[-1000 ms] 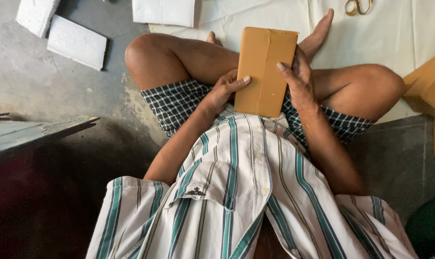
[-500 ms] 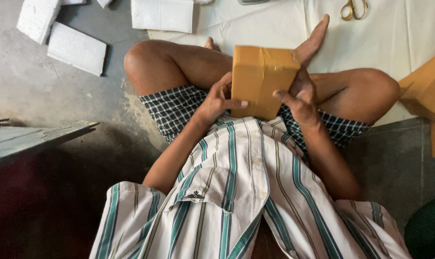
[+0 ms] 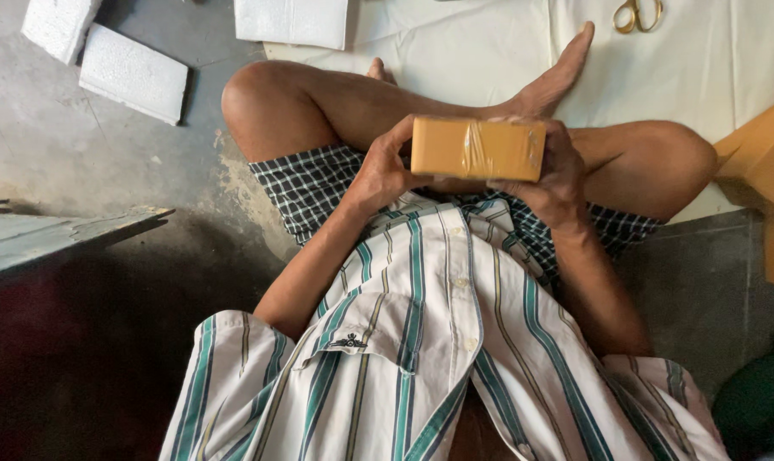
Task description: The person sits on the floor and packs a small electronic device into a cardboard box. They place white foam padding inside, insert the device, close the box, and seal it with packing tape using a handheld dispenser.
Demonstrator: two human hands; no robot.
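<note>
Above the crossed legs, the left hand (image 3: 383, 175) and right hand (image 3: 558, 175) are clasping a taped tan box (image 3: 477, 148), each grip pinching one end.

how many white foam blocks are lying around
3: one white foam block at the top left corner, a second just beside it on the floor, a third at the top edge. More may lie out of frame.

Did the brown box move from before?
Yes. The brown box has been turned in both hands, from its broad face up to its narrow edge up, and now sits lower against the bare foot.
</note>
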